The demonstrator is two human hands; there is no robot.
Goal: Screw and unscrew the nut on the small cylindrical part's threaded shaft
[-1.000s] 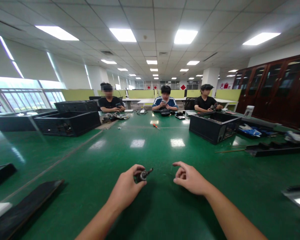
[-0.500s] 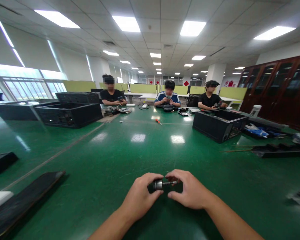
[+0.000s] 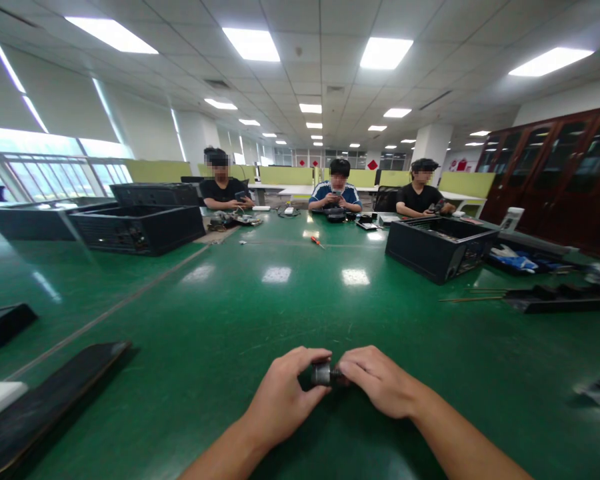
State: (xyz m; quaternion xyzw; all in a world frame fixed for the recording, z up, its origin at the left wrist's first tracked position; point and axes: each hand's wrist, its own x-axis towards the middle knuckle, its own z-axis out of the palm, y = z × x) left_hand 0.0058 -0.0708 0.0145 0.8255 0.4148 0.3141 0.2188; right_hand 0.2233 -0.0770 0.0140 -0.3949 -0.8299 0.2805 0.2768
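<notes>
My left hand (image 3: 283, 393) curls its thumb and fingers around a small metal cylinder with a thin shaft (image 3: 322, 374), dark at its left end and silvery in the middle. The part lies roughly level, its shaft pointing right. My right hand (image 3: 383, 381) is closed on the shaft, thumb pressed toward the fingers, so the shaft's tip is hidden. Both hands are held over the near middle of the green table (image 3: 300, 313). The exact kind of metal part is too small to tell.
A long dark bar (image 3: 55, 400) and a white object (image 3: 0, 399) lie at left. Black computer cases stand at far left (image 3: 140, 230) and right (image 3: 437, 250). An orange screwdriver (image 3: 317, 242) lies ahead. A black tray (image 3: 570, 300) is at right. Three people sit across the table.
My right hand's fingers have closed from a wide gap around the shaft onto it. The left hand keeps hold of the cylinder, nearly in the same place.
</notes>
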